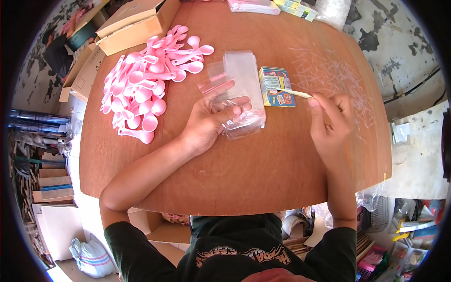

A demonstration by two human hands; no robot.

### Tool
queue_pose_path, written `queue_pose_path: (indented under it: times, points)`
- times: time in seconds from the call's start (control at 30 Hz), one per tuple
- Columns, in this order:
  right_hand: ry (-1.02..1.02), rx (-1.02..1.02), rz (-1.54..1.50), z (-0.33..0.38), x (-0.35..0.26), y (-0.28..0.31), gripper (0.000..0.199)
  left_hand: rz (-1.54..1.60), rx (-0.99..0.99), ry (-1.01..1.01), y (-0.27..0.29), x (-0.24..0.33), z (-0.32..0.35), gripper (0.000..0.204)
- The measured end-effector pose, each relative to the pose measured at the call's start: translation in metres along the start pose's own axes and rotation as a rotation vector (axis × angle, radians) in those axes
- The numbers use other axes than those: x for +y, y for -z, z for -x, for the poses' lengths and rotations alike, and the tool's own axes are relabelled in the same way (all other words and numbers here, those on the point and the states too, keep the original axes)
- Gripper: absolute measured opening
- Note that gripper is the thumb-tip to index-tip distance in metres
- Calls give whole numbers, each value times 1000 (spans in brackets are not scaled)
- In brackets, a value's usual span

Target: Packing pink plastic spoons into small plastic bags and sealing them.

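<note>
Head view: two bare hands over a brown table (pixel 225 183), with a clear bag (pixel 237 121) in one and a pale strip (pixel 295 93) in the other.
The left hand (pixel 203 121) pinches the bag between thumb and extended fingers, above the near part of a stack of clear bags (pixel 241 66); the right hand (pixel 332 120) pinches the strip's near end between thumb and forefinger, its far end over the cards (pixel 282 99), contact indeterminable. Left, pink spoons (pixel 141 84) in a heap, near a carton (pixel 131 35); right, scattered clear strands (pixel 340 77).
</note>
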State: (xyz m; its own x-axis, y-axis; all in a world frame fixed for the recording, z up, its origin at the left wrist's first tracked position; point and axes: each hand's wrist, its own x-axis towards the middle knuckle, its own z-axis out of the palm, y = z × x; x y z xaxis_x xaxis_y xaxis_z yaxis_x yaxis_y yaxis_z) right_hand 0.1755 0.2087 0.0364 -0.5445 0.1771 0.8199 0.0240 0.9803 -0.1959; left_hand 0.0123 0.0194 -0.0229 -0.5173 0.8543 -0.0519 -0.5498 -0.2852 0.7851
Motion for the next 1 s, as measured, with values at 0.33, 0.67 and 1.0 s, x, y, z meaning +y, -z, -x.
queue_pose_path:
  times: [0.33, 0.67, 1.0]
  points:
    - [-651, -180, -704, 12, -19, -17, 13, -9, 61, -104, 0, 7, 0, 63]
    - [-780, -366, -923, 23, -17, -29, 26, -19, 132, -150, 4, 10, -1, 63]
    - [-1054, -489, -1146, 29, -39, -31, 20, 12, 199, -196, -2, 7, 2, 67]
